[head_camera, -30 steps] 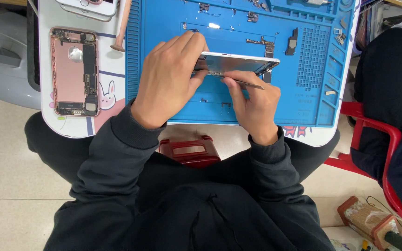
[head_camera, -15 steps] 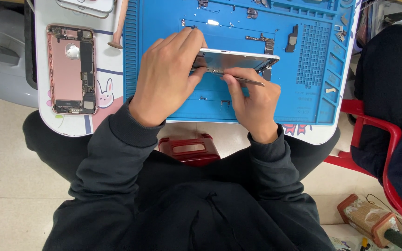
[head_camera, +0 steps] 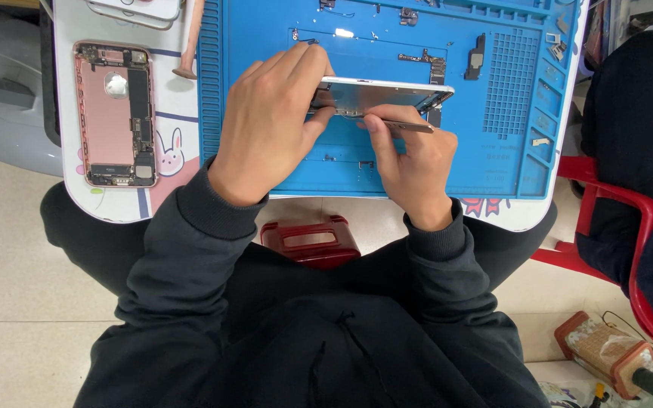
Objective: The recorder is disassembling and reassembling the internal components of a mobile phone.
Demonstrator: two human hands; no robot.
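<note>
So, labels first: the white bench has a cartoon bunny sticker at the left edge of the frame, with pink patches around it, and a pink and blue star-ish print peeking out under the lower right edge of the blue mat. Bottom right corner of the frame there's a tan woven-looking pack with red ends on the floor; can't tell what it is.

Compared with half a second ago, hardly anything has changed. The view has dropped a touch, the hands sit in nearly the same spot, and the screen panel is tilted up on edge about like it was.

Containers: the mat has small tray pockets down its right side with little metal bits in them, too small to name. Loose small parts, a flex strip and a dark speaker-like piece, lie in the upper middle.

The left hand is closed on the phone screen panel, gripping its left end, mid-frame above the mat. The right hand pinches metal tweezers, tip against the panel's lower edge. The opened rose-gold phone housing lies upper left on the bench.
</note>
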